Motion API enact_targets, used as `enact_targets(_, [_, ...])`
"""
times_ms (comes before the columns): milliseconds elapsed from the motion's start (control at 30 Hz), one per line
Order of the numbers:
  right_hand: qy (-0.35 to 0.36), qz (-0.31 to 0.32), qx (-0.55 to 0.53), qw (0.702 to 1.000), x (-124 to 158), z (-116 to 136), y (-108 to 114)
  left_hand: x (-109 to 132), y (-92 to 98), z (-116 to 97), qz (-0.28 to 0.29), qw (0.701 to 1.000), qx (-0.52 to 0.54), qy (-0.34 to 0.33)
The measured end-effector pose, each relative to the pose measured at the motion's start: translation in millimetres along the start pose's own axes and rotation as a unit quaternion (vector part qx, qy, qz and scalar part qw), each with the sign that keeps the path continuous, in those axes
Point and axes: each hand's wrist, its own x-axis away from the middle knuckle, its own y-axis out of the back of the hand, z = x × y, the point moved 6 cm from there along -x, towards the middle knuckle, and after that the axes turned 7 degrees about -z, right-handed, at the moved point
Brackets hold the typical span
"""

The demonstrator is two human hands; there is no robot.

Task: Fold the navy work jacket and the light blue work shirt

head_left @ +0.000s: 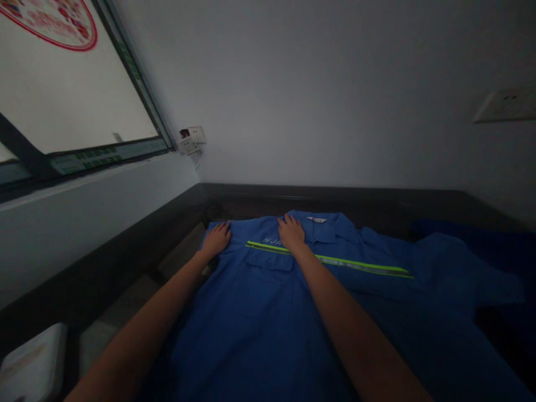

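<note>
Around the work, a pale wall [314, 100] rises behind, with a dark ledge [335, 195] along its foot. To the left is a window [100, 95] bearing a red-edged round decoration [62, 25]; near its lower corner a wall socket [196, 134] has something plugged in. Another socket plate [508, 105] sits far off to the right. A white object [36, 363] with rounded corners stands at the lower left, well apart from the fabric, and darker blue cloth [494, 245] lies at the right, beyond the sleeve. Nothing visible stands between the hands and the garment, though the person's own forearms cover parts of it.

The blue shirt [255, 312] lies spread out, front up, directly beneath both hands. The left hand [218, 239] rests on its upper left edge, fingers extended and unclenched. The right hand [292, 231] lies just beside the collar [330, 230], fingers spread over the cloth and partly hiding the pale lettering [271, 240]; whether either thumb pinches any fabric, I cannot tell. A yellow-green stripe [360, 265] crosses the chest, passing under the right wrist, with a buttoned pocket flap [270, 261] just below it, between the forearms.
</note>
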Motion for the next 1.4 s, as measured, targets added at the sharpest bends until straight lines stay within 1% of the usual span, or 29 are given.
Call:
enact_targets(67, [-0.002,0.008,0.004,1.000,1,-3,-6,1,-7.8,4,0.011,1.000,0.007,0.018])
enact_targets(133, [-0.009,0.010,0.008,1.000,1,-6,-9,3,-11.8,7,0.017,0.999,0.016,0.032])
enact_targets(200, [-0.017,0.010,0.011,1.000,1,-7,-11,4,-12.3,9,0.015,0.999,0.027,0.036])
enact_targets(267, [-0.021,0.010,0.013,1.000,0,-7,-12,5,-8.7,10,0.000,0.999,0.037,0.034])
enact_targets(333, [-0.022,0.010,0.014,1.000,0,-7,-12,5,0.2,13,-0.027,0.998,0.047,0.033])
enact_targets(433, [-0.022,0.010,0.015,1.000,1,-7,-11,6,22.8,25,-0.070,0.995,0.057,0.041])
enact_targets(533, [-0.019,0.008,0.013,1.000,1,-6,-11,16,45.4,34,-0.082,0.994,0.070,0.023])
enact_targets(600, [-0.017,0.008,0.011,1.000,1,-6,-11,30,52.8,33,-0.071,0.994,0.082,-0.009])
enact_targets(633, [-0.017,0.008,0.010,1.000,1,-6,-12,39,52.9,30,-0.059,0.994,0.090,-0.032])
enact_targets(700, [-0.018,0.008,0.009,1.000,0,-6,-12,58,45.6,21,-0.017,0.989,0.108,-0.095])
enact_targets(767, [-0.018,0.008,0.009,1.000,-1,-7,-13,75,32.9,13,0.035,0.981,0.115,-0.155])
enact_targets(800, [-0.018,0.010,0.009,1.000,-1,-7,-13,82,26.8,12,0.055,0.977,0.111,-0.174])
enact_targets(867, [-0.016,0.013,0.011,1.000,-1,-7,-14,89,18.6,13,0.070,0.977,0.090,-0.181])
enact_targets(967, [-0.016,0.013,0.013,1.000,0,-7,-13,90,16.1,13,0.064,0.979,0.070,-0.179])
enact_targets(1100, [-0.017,0.002,0.014,1.000,2,-6,-8,88,22.6,10,0.072,0.978,0.086,-0.175])
enact_targets(1167, [-0.015,-0.005,0.013,1.000,2,-5,-5,88,31.0,12,0.070,0.977,0.121,-0.158])
enact_targets(1233, [-0.013,-0.009,0.012,1.000,3,-5,-3,89,43.2,16,0.054,0.973,0.168,-0.150])
enact_targets(1267, [-0.012,-0.010,0.012,1.000,3,-4,-3,90,49.2,18,0.049,0.968,0.192,-0.155])
enact_targets(1333, [-0.013,-0.011,0.010,1.000,3,-4,-3,94,57.2,18,0.061,0.955,0.223,-0.188])
enact_targets(1400, [-0.013,-0.012,0.008,1.000,2,-4,-3,99,58.0,14,0.087,0.946,0.228,-0.213])
